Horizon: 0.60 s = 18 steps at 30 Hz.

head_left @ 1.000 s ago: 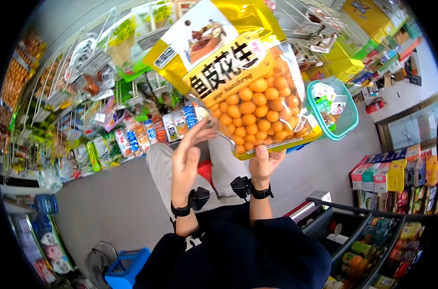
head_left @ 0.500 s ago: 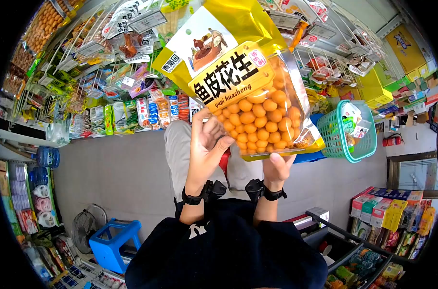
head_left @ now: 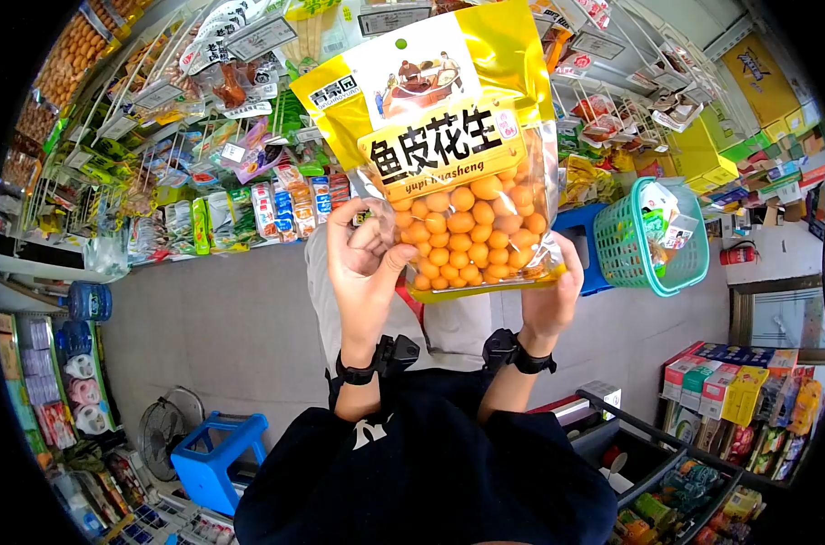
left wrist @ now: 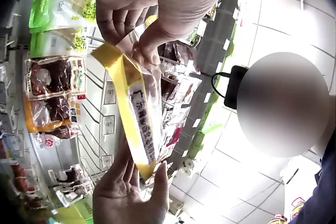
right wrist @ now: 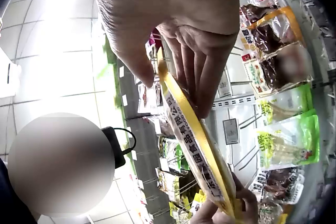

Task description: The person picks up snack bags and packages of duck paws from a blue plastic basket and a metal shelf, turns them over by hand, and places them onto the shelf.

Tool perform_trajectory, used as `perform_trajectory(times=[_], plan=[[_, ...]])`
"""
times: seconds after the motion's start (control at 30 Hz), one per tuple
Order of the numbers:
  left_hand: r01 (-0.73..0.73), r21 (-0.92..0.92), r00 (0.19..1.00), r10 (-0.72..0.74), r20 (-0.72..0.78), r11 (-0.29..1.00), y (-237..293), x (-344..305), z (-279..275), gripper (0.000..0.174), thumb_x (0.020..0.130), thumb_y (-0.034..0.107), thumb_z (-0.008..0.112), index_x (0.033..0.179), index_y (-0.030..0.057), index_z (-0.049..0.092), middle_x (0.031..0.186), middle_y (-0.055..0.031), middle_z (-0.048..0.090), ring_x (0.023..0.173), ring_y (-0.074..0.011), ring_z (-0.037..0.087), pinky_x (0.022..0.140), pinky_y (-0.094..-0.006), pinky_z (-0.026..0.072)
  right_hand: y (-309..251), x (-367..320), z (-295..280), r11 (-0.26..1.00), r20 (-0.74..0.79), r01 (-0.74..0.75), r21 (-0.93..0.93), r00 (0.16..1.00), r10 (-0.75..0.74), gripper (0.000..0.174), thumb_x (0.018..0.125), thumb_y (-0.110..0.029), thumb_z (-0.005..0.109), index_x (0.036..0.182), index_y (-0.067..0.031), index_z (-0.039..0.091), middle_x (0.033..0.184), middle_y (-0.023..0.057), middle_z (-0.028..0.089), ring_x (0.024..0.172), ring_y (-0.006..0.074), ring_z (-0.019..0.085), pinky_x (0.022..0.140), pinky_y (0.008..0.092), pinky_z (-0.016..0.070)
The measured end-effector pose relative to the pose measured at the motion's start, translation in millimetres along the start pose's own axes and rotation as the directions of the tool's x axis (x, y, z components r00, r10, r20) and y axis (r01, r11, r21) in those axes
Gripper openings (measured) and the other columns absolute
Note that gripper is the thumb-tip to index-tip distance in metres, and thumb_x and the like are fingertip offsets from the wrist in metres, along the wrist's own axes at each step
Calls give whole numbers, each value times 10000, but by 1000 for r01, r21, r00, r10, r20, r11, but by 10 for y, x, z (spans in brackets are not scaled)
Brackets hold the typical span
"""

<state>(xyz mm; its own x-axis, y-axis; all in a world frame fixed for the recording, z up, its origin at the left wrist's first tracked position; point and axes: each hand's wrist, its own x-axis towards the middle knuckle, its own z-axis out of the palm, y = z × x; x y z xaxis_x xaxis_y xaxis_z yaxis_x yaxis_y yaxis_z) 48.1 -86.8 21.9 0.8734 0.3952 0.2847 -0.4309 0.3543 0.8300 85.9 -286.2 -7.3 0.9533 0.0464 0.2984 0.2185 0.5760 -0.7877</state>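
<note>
A yellow bag of coated peanuts point(head_left: 467, 222), with a clear window showing round orange nuts, is held up in front of me, its printed face toward the head camera. My left hand point(head_left: 362, 272) pinches its lower left side between thumb and curled fingers. At the lower right corner, my right hand point(head_left: 553, 291) grips the bag, thumb in front and fingers behind. The left wrist view shows the bag's yellow bottom edge point(left wrist: 126, 108) between both hands. From the right wrist, the right thumb and fingers lie on either side of that edge point(right wrist: 194, 129).
Racks of packaged snacks point(head_left: 249, 191) stand ahead. A teal basket point(head_left: 644, 241) with a few packets is at the right, by a blue stool. Another blue stool point(head_left: 217, 463) and a fan point(head_left: 163, 436) are behind left. Dark shelving point(head_left: 666, 481) lies close at the right.
The bag has turned more upright and shifted slightly left. My right hand has moved from its bottom edge out to the lower right corner; my left hand now pinches the left side.
</note>
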Motion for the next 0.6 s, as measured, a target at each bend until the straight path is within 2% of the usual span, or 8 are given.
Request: perform_trajectory(times=[0.03, 0.07, 0.13, 0.17, 0.23, 0.3, 0.37, 0.6], plan=[[-2, 22, 1000, 3, -29, 1000, 28, 1, 8, 518, 775, -43, 623, 1183, 18, 309, 907, -85, 579, 901, -144, 561, 752, -252, 475, -2, 22, -26, 999, 92, -7, -40, 996, 11, 577, 783, -301, 612, 1176, 73, 415, 1117, 176, 525, 1014, 227, 540, 901, 335, 415], [0, 24, 1000, 1, -27, 1000, 62, -3, 23, 518, 775, -43, 623, 1183, 18, 309, 907, -85, 579, 901, -144, 561, 752, -252, 475, -11, 29, 10, 999, 89, -8, -38, 996, 11, 577, 783, -301, 612, 1176, 73, 415, 1117, 176, 525, 1014, 227, 540, 901, 335, 415], [9, 59, 998, -6, -57, 998, 114, -16, 43, 521, 774, -15, 640, 1182, 14, 318, 878, -71, 578, 859, -125, 552, 743, -235, 453, -72, 34, 113, 995, 40, -60, -80, 997, 64, 525, 736, -116, 649, 1166, 84, 423, 1038, 139, 570, 953, 170, 557, 851, 287, 430], [12, 61, 998, -8, -55, 998, 106, -23, 34, 521, 774, -15, 640, 1182, 14, 318, 878, -71, 578, 859, -125, 552, 743, -235, 453, -116, 38, 140, 993, 57, -111, -43, 992, 114, 507, 716, -5, 648, 1163, 72, 422, 1038, 151, 585, 939, 164, 571, 824, 272, 448], [-29, 139, 997, 39, -69, 990, 85, -28, 2, 517, 768, 13, 660, 1172, 10, 337, 848, -56, 571, 807, -103, 532, 741, -218, 421, -155, 32, 157, 986, 81, -141, -88, 986, 148, 512, 712, 17, 649, 1165, 69, 415, 1047, 163, 586, 939, 171, 577, 820, 274, 453], [-28, 143, 997, 39, -74, 989, 90, -28, 6, 512, 764, 16, 666, 1164, 5, 347, 835, -52, 565, 792, -98, 523, 744, -213, 409, -170, 33, 143, 978, 149, -172, -116, 971, 188, 558, 688, 92, 653, 1181, 62, 395, 1072, 190, 584, 957, 192, 581, 828, 285, 460], [-28, 147, 996, 40, -80, 989, 95, -28, 7, 507, 760, 18, 671, 1157, 0, 356, 823, -48, 559, 777, -93, 514, 747, -209, 396, -180, 24, 170, 975, 147, -176, -134, 970, 196, 574, 683, 99, 655, 1189, 61, 387, 1076, 187, 581, 966, 195, 576, 834, 287, 457], [-15, 244, 995, 39, -91, 970, 99, -42, -23, 487, 734, -10, 679, 1140, -22, 411, 1014, -99, 576, 814, -88, 529, 748, -218, 408, -170, 48, 247, 970, 141, -161, -184, 972, 188, 601, 678, 105, 662, 1199, 53, 369, 1114, 177, 559, 1020, 198, 545, 847, 291, 446]])
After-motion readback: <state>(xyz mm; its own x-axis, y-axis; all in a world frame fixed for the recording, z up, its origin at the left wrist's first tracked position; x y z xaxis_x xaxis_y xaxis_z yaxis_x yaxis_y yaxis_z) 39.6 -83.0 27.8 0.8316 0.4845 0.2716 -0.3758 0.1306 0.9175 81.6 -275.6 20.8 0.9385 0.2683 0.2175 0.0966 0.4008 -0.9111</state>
